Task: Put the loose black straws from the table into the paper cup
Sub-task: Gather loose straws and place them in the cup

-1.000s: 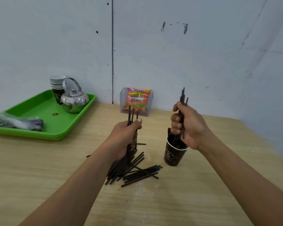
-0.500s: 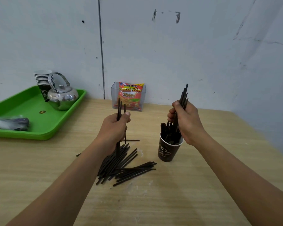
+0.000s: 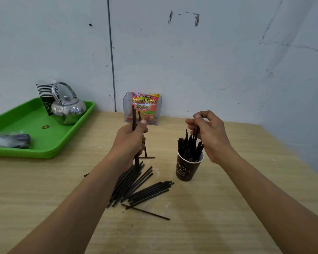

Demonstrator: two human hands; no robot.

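A dark paper cup (image 3: 189, 168) stands on the wooden table (image 3: 228, 208), holding several black straws (image 3: 188, 145) upright. My right hand (image 3: 209, 134) hovers just above and right of the cup, fingertips pinched on the top of a straw whose lower end is in the cup. My left hand (image 3: 130, 138) is raised left of the cup, closed on a few straws (image 3: 134, 116) held upright. A pile of loose black straws (image 3: 140, 186) lies on the table below my left hand, partly hidden by my left forearm.
A green tray (image 3: 44, 140) at the left carries a steel kettle (image 3: 68, 110), stacked paper cups (image 3: 46, 92) and a plastic bag (image 3: 9, 140). A clear box with a snack packet (image 3: 144, 108) stands against the wall. The table's right edge runs behind my right arm.
My right hand has lowered its bundle of straws into the cup; the straws no longer stick up above that hand. My left hand has stayed raised with its straws.
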